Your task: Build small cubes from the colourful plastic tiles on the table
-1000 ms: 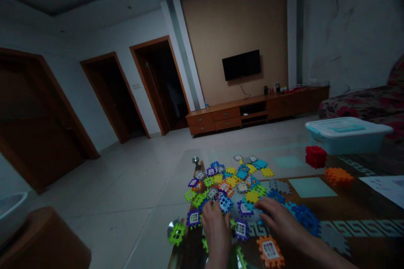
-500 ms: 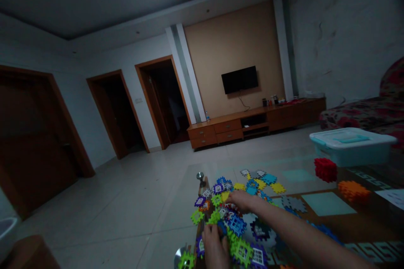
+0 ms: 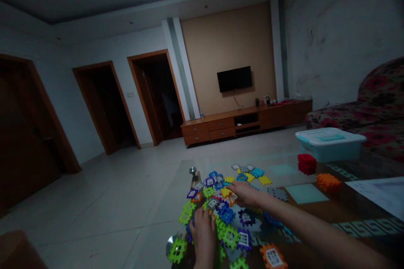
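Interlocking plastic tiles with notched edges, several with white window inserts, lie in a loose heap on the glass table. My left hand point(image 3: 203, 227) rests on the near left part of the heap, fingers stretched forward over green and blue tiles. Beside it are a green tile point(image 3: 229, 236) and a purple tile point(image 3: 244, 239). Farther in, my right hand point(image 3: 243, 193) reaches from the right, fingers extended, their tips at a yellow tile point(image 3: 225, 192). An orange tile point(image 3: 232, 199) lies just under that hand. What its fingertips touch underneath is partly hidden.
A red tile stack point(image 3: 306, 164) and an orange tile stack point(image 3: 328, 182) stand to the right. Behind them is a lidded teal box point(image 3: 331, 149). Printed paper point(image 3: 380, 195) lies at the right. A round metal fitting point(image 3: 172, 244) marks the table's left edge.
My right hand has lifted its fingertips slightly, and the orange window tile now shows below it. The fingers of my left hand have stretched farther forward. The camera view has shifted to the right.
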`<state>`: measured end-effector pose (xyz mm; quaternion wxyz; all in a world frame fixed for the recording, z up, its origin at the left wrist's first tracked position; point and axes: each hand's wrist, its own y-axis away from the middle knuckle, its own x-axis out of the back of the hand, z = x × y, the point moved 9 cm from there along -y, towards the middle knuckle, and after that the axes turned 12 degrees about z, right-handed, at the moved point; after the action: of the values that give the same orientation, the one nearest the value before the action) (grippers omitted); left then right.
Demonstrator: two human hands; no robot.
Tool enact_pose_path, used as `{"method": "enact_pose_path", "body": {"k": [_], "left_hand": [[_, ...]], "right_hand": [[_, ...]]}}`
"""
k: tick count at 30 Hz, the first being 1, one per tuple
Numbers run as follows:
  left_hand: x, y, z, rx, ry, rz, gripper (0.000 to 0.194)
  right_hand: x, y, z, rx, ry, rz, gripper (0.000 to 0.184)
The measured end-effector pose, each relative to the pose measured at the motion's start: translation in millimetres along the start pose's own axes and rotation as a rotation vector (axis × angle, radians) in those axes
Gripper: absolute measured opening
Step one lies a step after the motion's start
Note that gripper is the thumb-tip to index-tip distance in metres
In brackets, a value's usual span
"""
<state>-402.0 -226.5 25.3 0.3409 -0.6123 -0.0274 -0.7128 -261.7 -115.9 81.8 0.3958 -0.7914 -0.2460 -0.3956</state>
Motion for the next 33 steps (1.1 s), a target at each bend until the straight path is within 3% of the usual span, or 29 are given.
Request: {"method": "enact_pose_path", "body": {"k": [7, 11, 15, 19, 24, 29, 33], "left_hand": [[-2.9, 1.4, 0.5, -0.014, 0.031, -0.104, 0.03], [9.1, -1.9, 3.3, -0.01, 0.004, -0.056, 0.029], [29.9, -4.4, 9.5, 0.029, -0.001, 0.061, 0.032], [36.4, 8.2, 37.5, -0.081, 0.146, 0.137, 0.032], [20.2, 56.7, 102.0, -0.335, 0.404, 0.027, 0.031], [-3.3, 95.1, 144.4, -0.372, 0.349, -0.107, 0.026], [-22.1, 105.1, 152.5, -0.381, 0.245, -0.245, 0.029]], "right_hand": [[24.2, 84.1, 20.1, -0.064, -0.107, 0.025, 0.063], [20.5, 129.7, 24.4, -0.104, -0.255, 0.012, 0.066], [12.0, 157.1, 22.5, -0.182, -0.352, -0.03, 0.066], [5.1, 165.4, 21.8, -0.201, -0.368, -0.086, 0.067], [18.4, 162.3, 38.1, -0.241, -0.402, -0.023, 0.069], [38.2, 160.7, 61.7, -0.329, -0.353, 0.101, 0.05], [41.9, 144.4, 67.4, -0.335, -0.317, 0.144, 0.041]]}}
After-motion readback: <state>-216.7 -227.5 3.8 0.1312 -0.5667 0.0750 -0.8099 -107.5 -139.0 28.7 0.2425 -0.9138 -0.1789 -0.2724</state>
